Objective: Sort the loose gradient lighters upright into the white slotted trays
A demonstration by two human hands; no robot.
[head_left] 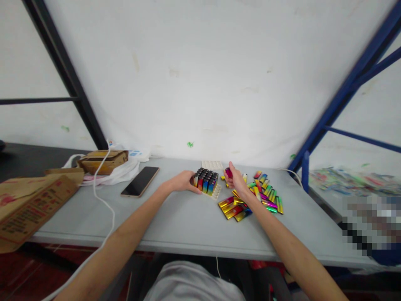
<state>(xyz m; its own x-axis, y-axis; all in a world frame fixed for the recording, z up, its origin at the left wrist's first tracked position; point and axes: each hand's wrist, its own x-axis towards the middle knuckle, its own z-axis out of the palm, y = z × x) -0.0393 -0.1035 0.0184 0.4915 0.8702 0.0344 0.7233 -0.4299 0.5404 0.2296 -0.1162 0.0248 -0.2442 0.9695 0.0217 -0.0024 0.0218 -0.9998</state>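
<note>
Several upright lighters [205,179] with black tops and shiny rainbow sides stand packed together in a white studded tray [216,192]. My left hand [184,182] grips this group at its left side, with the thumb along the near face and the other fingers behind. In my right hand [233,177], fingers are wrapped round a magenta-red lighter [229,173], thumb pointing up. Beneath and to the right of that hand lies a loose pile of metallic lighters [272,194], in yellow, green, red, blue and purple. My right forearm hides some of them.
A second white studded tray [211,164] lies by the wall. On the left are a black phone [140,182], a white cable [103,196], a small cardboard box [103,161] and a larger carton [37,205]. A blue metal frame [344,88] rises on the right.
</note>
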